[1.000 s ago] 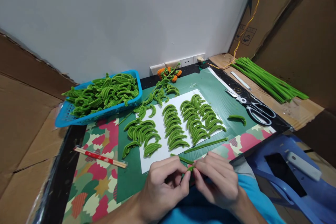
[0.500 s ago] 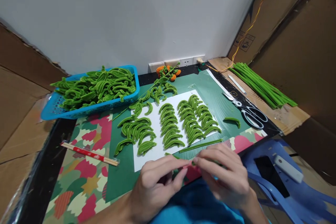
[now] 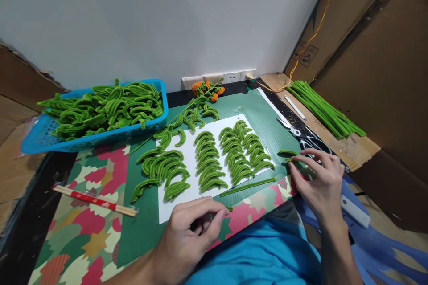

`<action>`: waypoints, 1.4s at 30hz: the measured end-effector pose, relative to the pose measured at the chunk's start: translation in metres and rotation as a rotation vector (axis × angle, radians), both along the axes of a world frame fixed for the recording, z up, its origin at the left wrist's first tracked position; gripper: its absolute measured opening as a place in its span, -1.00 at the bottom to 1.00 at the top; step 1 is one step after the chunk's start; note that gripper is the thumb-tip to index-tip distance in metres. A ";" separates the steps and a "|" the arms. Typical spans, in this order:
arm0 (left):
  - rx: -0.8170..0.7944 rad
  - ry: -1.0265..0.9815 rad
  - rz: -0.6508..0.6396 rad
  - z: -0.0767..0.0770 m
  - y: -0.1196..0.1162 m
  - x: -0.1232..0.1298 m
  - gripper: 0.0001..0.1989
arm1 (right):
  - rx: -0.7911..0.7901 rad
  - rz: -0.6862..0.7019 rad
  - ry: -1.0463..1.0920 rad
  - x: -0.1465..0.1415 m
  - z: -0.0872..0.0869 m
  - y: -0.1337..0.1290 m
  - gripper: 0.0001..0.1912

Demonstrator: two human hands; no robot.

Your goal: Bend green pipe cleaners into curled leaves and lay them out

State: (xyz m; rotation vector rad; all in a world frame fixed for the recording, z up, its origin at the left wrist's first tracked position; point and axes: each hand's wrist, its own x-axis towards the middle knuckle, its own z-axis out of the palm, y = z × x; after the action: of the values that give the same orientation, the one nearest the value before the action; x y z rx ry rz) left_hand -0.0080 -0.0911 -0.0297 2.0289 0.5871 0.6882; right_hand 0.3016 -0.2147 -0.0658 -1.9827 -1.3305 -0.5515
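My right hand (image 3: pixel 317 176) is at the right side of the green mat, thumb and forefinger pinched on a short green pipe cleaner piece (image 3: pixel 288 159). Just beyond it lies another curved green piece (image 3: pixel 287 152). My left hand (image 3: pixel 197 227) stays low at the front edge, fingers curled and thumb against forefinger; what it may hold is hidden. By its fingertips pokes out a green end (image 3: pixel 229 208), mostly covered. Rows of curved green pipe cleaner pieces (image 3: pixel 210 160) lie on a white sheet (image 3: pixel 163 213). A straight green pipe cleaner (image 3: pixel 247 186) rests along the sheet's near side.
A blue basket (image 3: pixel 100 138) heaped with green pieces stands at left. Wrapped chopsticks (image 3: pixel 95 200) lie in front of it. Scissors (image 3: pixel 296 132), a white pen (image 3: pixel 295 107) and green stems (image 3: pixel 324 109) are at right. An orange-tipped green sprig (image 3: pixel 214 97) lies behind.
My right hand has moved away from my left, out to the right beside the loose curved piece, with a green piece in its fingertips. My left hand has barely moved. The view has shifted slightly.
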 end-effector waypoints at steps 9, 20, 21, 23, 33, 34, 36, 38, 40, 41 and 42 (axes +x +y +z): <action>0.038 -0.031 0.005 0.007 0.002 0.003 -0.80 | -0.076 -0.039 0.003 -0.002 0.000 0.005 -0.92; 0.037 -0.048 0.014 0.005 0.000 0.000 -0.81 | -0.031 -0.049 0.060 0.002 -0.005 0.003 -0.83; 0.037 -0.047 0.014 0.006 0.000 0.001 -0.81 | -0.032 -0.051 0.063 0.002 -0.006 0.004 -0.83; 0.032 -0.044 0.013 0.006 0.001 0.001 -0.81 | -0.040 -0.053 0.069 0.001 -0.007 0.005 -0.82; 0.000 -0.062 0.025 0.008 0.001 0.003 -0.81 | -0.053 -0.067 0.073 -0.008 0.000 0.003 -0.83; -0.002 -0.062 0.026 0.008 0.001 0.002 -0.82 | -0.044 -0.065 0.070 -0.009 0.001 0.002 -0.83; -0.006 -0.060 0.023 0.007 0.001 0.002 -0.82 | -0.007 -0.068 0.068 -0.011 0.001 0.001 -0.82; -0.006 -0.059 0.024 0.006 0.001 0.002 -0.83 | 0.021 -0.071 0.065 -0.013 0.000 0.001 -0.84; -0.008 -0.054 0.019 0.004 0.002 0.002 -0.82 | 0.004 -0.061 0.063 -0.014 0.000 0.001 -0.86; -0.009 -0.051 0.017 0.004 0.002 0.002 -0.82 | -0.016 -0.050 0.065 -0.014 -0.001 0.001 -0.85; -0.009 -0.049 0.016 0.003 0.002 0.002 -0.82 | -0.035 -0.040 0.069 -0.013 -0.001 0.001 -0.84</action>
State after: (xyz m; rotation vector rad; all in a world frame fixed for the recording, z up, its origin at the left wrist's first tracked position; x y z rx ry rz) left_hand -0.0065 -0.0895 -0.0266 1.9955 0.5775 0.7413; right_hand 0.2883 -0.2133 -0.0668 -2.0422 -1.2688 -0.4777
